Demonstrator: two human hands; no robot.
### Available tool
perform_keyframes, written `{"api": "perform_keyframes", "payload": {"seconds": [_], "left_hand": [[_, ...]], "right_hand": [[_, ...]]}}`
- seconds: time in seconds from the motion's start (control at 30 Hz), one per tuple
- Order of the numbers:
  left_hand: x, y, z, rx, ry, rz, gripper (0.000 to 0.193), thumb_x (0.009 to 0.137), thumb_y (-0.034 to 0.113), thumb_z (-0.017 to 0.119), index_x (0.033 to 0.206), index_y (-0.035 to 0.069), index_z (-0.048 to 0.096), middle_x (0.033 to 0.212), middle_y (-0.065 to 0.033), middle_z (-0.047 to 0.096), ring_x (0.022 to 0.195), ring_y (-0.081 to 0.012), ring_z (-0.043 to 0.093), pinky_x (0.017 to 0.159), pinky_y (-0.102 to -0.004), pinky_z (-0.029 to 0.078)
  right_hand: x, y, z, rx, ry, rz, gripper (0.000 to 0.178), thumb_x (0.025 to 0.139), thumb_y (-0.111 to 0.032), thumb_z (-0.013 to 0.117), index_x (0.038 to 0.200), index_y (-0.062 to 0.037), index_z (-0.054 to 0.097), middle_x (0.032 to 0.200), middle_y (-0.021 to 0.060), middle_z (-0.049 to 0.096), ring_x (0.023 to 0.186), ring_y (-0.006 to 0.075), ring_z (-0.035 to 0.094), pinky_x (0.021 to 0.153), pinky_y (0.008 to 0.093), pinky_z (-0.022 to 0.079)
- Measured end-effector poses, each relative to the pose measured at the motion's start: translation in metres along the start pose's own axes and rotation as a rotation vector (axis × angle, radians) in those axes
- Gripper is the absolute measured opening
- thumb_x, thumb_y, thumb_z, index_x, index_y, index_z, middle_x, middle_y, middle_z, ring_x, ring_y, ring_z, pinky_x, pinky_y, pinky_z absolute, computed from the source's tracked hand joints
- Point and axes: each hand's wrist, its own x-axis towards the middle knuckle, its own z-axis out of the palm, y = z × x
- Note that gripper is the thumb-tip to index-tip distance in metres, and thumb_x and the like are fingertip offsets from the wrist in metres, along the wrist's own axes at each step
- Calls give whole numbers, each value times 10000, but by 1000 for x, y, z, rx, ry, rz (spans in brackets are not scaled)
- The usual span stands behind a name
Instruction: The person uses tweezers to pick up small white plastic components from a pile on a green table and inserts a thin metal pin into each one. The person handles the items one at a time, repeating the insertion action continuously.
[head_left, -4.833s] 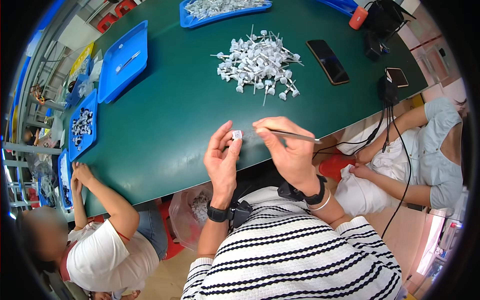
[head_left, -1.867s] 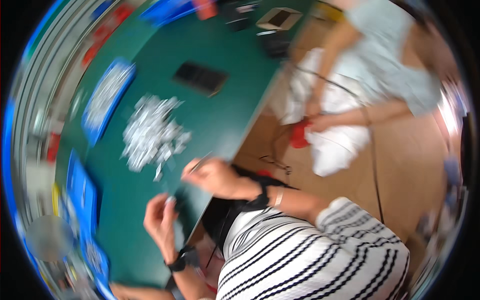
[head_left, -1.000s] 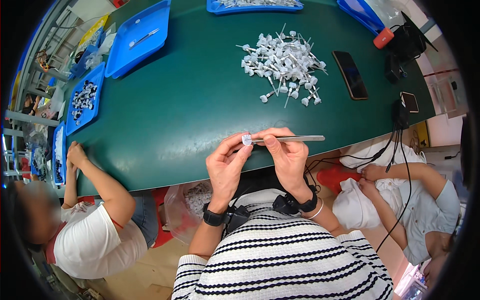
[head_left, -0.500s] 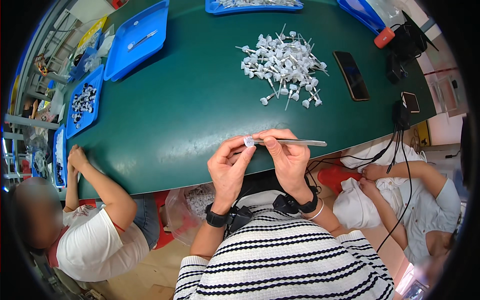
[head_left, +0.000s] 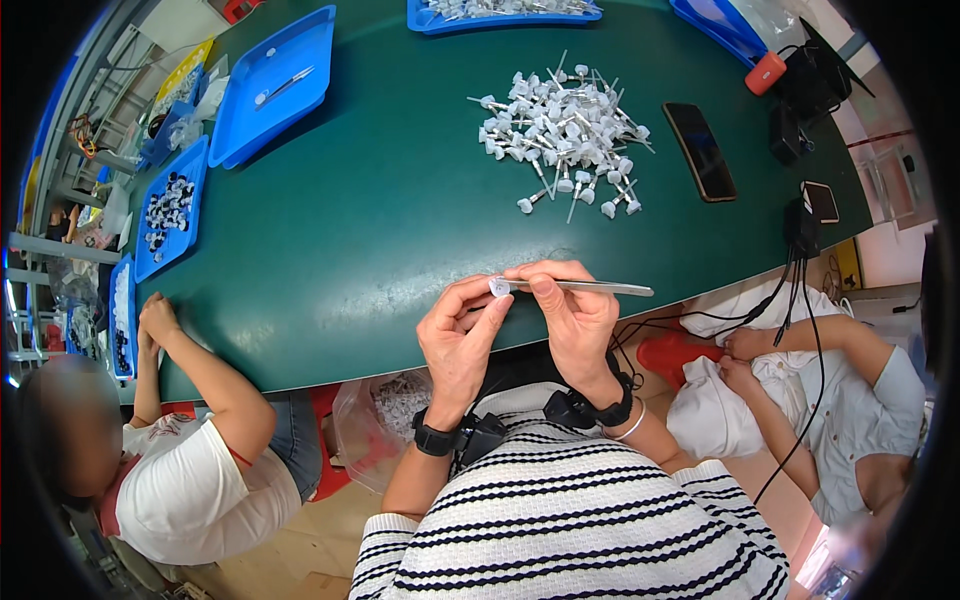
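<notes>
My left hand (head_left: 458, 340) pinches a small round white plastic part (head_left: 499, 287) between thumb and fingertips, above the near edge of the green table. In my right hand (head_left: 577, 325) is a pair of metal tweezers (head_left: 622, 289), gripped between thumb and fingers, the blunt end pointing right. The tips of the tweezers reach the white part, and my fingers hide exactly where they meet it. Farther off on the table lies a loose pile of white-headed parts with thin metal stems (head_left: 570, 130).
Right of the pile lies a dark phone (head_left: 700, 150). Blue trays (head_left: 228, 120) stand at the left, one with black and white pieces (head_left: 170, 205). A co-worker's clasped hands (head_left: 158, 320) rest at the left table edge. Black cables (head_left: 797, 262) hang over the right edge.
The white part has turned slightly in my left fingertips, its round face now showing more. Both hands otherwise stay nearly where they were.
</notes>
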Motion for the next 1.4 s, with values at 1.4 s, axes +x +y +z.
{"api": "perform_keyframes", "payload": {"seconds": [1.4], "left_hand": [[0, -1, 10, 76, -5, 60, 231, 866, -59, 701, 1095, -50, 674, 1125, -113, 640, 965, -152, 665, 838, -247, 570]], "right_hand": [[-1, -4, -3, -62, 66, -57, 127, 953, -73, 646, 995, 32, 702, 930, 87, 728, 813, 147, 674, 731, 268, 538]]}}
